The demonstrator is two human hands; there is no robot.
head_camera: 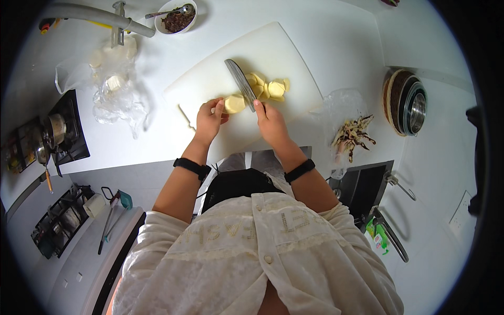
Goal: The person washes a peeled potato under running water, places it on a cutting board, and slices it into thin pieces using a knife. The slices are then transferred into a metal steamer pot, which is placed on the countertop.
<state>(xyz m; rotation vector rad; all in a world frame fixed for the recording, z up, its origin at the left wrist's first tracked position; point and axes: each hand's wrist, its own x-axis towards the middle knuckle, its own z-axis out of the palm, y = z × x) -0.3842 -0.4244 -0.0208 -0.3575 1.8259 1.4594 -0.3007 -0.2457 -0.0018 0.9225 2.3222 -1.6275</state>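
Note:
A white cutting board (262, 45) lies at an angle on the counter before me. My left hand (208, 119) grips a peeled, pale yellow potato-like piece (235, 104) between thumb and fingers, its flat cut face towards the knife. In my right hand (272, 123) is the handle of a kitchen knife (239, 80), mostly covered by my fingers. The broad blade points away from me and slightly left, just right of the held piece. Several cut slices (277, 89) lie heaped against the blade's far right side.
Left of the board, a clear plastic bag (118, 104) holds pale pieces. A white bowl (193, 21) with dark food and a spoon stands behind. To the right, peelings (352, 136) lie on plastic film near the sink (360, 185). Nested baskets and bowls (405, 103) lean by the wall.

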